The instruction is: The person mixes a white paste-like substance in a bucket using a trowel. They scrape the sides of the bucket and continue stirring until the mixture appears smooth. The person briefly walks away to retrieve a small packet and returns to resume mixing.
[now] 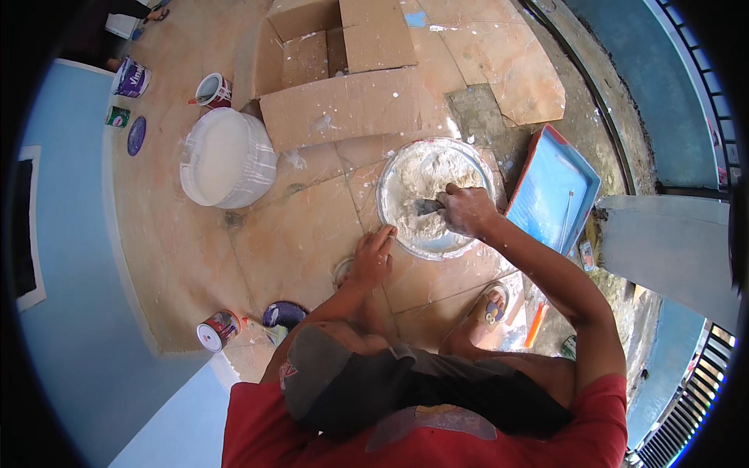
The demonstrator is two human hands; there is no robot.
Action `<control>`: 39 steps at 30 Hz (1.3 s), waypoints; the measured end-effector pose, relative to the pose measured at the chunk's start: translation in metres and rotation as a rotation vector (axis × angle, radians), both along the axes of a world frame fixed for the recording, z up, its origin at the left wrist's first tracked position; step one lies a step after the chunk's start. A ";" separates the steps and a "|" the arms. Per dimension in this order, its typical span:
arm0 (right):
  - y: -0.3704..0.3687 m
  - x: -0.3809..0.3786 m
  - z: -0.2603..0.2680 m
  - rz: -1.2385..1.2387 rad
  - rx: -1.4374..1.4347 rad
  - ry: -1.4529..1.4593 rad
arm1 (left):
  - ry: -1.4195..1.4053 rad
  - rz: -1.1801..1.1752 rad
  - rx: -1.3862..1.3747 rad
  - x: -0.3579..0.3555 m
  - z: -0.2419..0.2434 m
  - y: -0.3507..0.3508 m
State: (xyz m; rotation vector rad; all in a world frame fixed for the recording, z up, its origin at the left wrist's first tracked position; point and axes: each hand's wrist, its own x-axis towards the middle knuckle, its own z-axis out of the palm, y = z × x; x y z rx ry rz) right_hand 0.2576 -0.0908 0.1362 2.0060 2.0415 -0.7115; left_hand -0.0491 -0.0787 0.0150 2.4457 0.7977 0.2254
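My right hand (468,210) grips the dark handle of a putty knife (430,206), its blade down in a round shallow container. White, lumpy paste (430,169) lies in that round container (383,196), which has a smeared rim. My left hand (376,254) rests at the container's lower left edge, fingertips touching the rim; its fingers are partly spread, and I see nothing held in it. Directly to the right stands a blue paint tray (550,181) with a reddish edge. To the left is a large white bucket (251,158) filled with whitish liquid (219,155).
An open cardboard box (339,111) stands beyond the container. Paint cans (219,330), a purple-labelled bucket (131,78) and a purple lid (136,136) are at the left. An orange-handled tool (535,324) lies near my right foot. Another person's foot (158,14) shows top left.
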 end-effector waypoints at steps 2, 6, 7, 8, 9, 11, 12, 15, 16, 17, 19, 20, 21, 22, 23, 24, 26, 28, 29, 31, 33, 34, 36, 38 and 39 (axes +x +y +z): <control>-0.009 0.029 -0.015 -0.088 -0.009 -0.043 | -0.039 -0.011 0.005 0.010 0.005 0.002; -0.011 0.060 0.004 -0.133 -0.104 -0.122 | -0.013 0.015 -0.002 0.003 0.005 -0.002; -0.007 0.053 0.012 -0.100 -0.074 -0.149 | -0.013 0.024 -0.008 0.003 0.005 -0.002; -0.001 0.041 0.018 -0.131 -0.051 -0.081 | -0.013 0.033 -0.014 0.001 0.006 -0.003; 0.004 0.023 0.025 -0.167 -0.032 -0.017 | -0.016 0.037 -0.022 0.000 0.006 -0.005; 0.009 -0.004 0.012 -0.125 0.091 0.011 | -0.025 0.013 0.009 0.001 0.002 -0.001; 0.006 0.000 -0.004 -0.132 0.065 -0.043 | -0.032 -0.003 0.021 0.004 0.001 0.000; -0.005 0.030 -0.025 -0.232 0.005 -0.087 | -0.052 0.022 -0.033 0.010 0.007 -0.001; -0.009 0.042 -0.018 -0.209 0.010 -0.112 | -0.073 0.022 -0.031 0.007 0.005 0.001; -0.008 0.047 -0.015 -0.218 -0.007 -0.129 | -0.096 0.022 -0.029 0.005 0.003 0.004; -0.011 0.046 0.008 -0.237 -0.067 -0.159 | -0.098 0.043 -0.050 -0.002 0.002 -0.003; -0.011 0.034 0.013 -0.174 -0.060 -0.174 | -0.083 0.060 -0.059 -0.002 0.003 -0.004; -0.011 0.021 0.016 -0.186 -0.032 -0.147 | -0.078 0.063 -0.061 0.001 0.004 -0.002; -0.010 0.002 0.017 -0.200 -0.010 -0.080 | -0.091 0.058 -0.061 -0.001 0.002 -0.003; -0.005 -0.015 0.015 -0.210 0.020 -0.009 | -0.100 0.056 -0.051 -0.005 -0.003 -0.001; -0.006 -0.026 0.010 -0.150 0.011 -0.015 | -0.113 0.050 -0.052 -0.004 -0.001 -0.001; -0.010 -0.026 -0.005 -0.079 -0.011 -0.018 | -0.182 0.066 -0.058 0.008 0.001 -0.001; -0.020 -0.002 -0.011 -0.123 0.017 -0.069 | -0.208 0.081 -0.056 0.008 0.003 0.001; -0.022 0.008 -0.014 -0.143 0.032 -0.101 | -0.209 0.088 -0.050 0.008 0.002 0.002; -0.012 0.018 0.014 -0.166 -0.078 -0.133 | -0.206 0.119 -0.061 0.002 0.001 -0.006; -0.012 0.006 0.034 -0.172 -0.063 -0.116 | -0.231 0.122 -0.082 0.000 -0.001 -0.002; -0.011 -0.007 0.034 -0.190 -0.033 -0.052 | -0.232 0.128 -0.076 0.000 -0.001 -0.003; -0.014 -0.029 0.018 -0.138 0.092 0.021 | -0.240 0.135 -0.053 0.005 0.000 -0.001; -0.013 -0.040 0.005 -0.099 0.061 0.008 | -0.247 0.111 -0.066 0.010 0.001 0.002; -0.013 -0.045 0.000 -0.101 0.052 0.011 | -0.242 0.103 -0.077 0.007 0.002 0.002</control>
